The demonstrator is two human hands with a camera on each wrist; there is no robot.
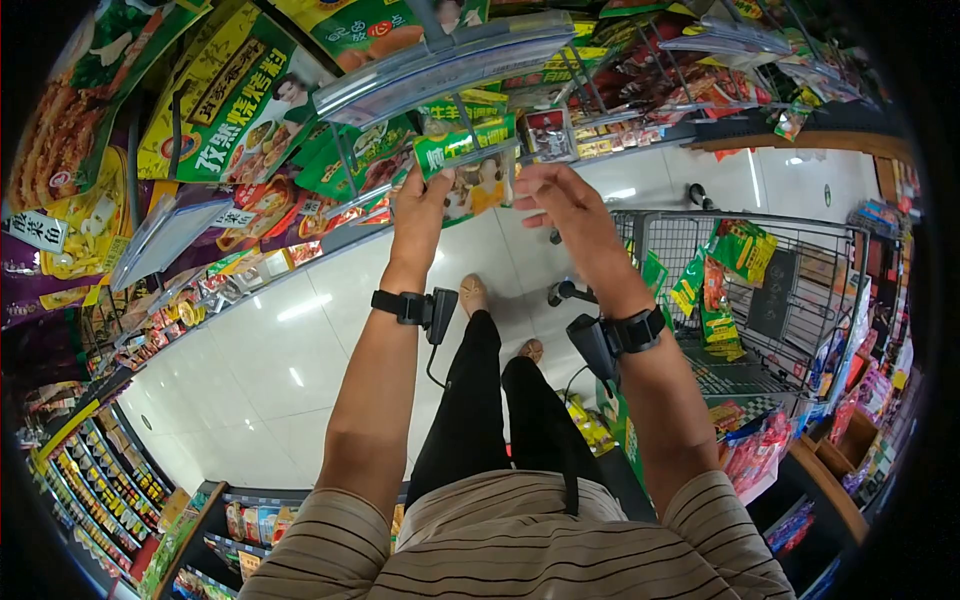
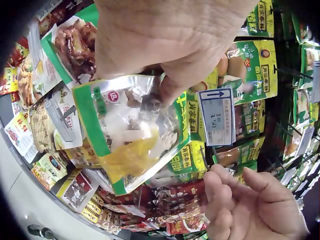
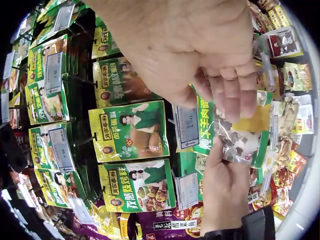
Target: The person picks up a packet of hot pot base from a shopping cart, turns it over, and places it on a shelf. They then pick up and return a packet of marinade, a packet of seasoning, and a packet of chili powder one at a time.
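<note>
My left hand (image 1: 420, 215) pinches a green and yellow seasoning packet (image 1: 476, 188) by its edge, with the thumb on its face. In the left wrist view, the packet (image 2: 132, 132) has a clear, shiny middle and a green border. My right hand (image 1: 572, 215) hovers beside the packet's right side, fingers loosely bent and holding nothing. From the left wrist, that right hand (image 2: 250, 207) appears apart from the packet, palm turned up. Right behind the packet hang similar seasoning packets (image 3: 132, 130) on rack hooks.
A wire shopping cart (image 1: 790, 235) at the right carries several green and yellow packets (image 1: 742, 250). Price tags (image 2: 216, 117) jut from the hooks close to the hands. Lower shelves with more packets run along the tiled floor (image 1: 270, 340).
</note>
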